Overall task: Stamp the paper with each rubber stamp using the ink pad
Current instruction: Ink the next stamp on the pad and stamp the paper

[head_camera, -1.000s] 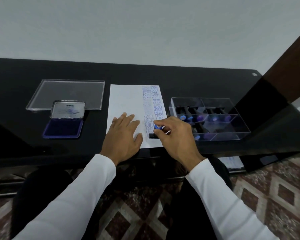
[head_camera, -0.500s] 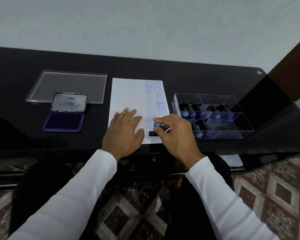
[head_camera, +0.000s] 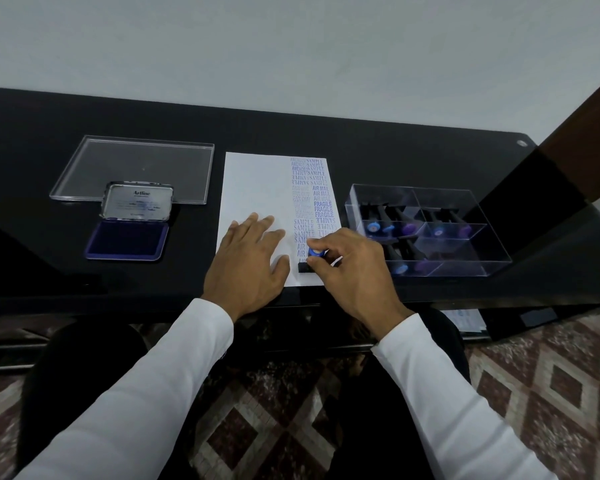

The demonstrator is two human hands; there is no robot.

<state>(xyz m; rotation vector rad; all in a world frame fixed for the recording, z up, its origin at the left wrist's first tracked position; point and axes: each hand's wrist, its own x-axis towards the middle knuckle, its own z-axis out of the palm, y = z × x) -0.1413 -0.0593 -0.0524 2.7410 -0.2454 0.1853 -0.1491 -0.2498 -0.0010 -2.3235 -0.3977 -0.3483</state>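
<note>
A white paper (head_camera: 257, 188) lies on the black table, its right side covered in blue stamped words. My left hand (head_camera: 248, 263) rests flat on the paper's lower part, fingers spread. My right hand (head_camera: 352, 271) pinches a rubber stamp (head_camera: 313, 258) with a blue knob and black base, standing on the paper near its bottom right corner. The open ink pad (head_camera: 127, 239), dark blue with its metal lid tipped back, sits to the left of the paper.
A clear plastic lid (head_camera: 136, 164) lies behind the ink pad. A clear divided box (head_camera: 465, 244) right of the paper holds several more stamps with blue and purple knobs. The table's front edge runs just below my hands.
Both hands stay in place, the stamp still down on the paper's bottom right. Only the camera view has shifted slightly.
</note>
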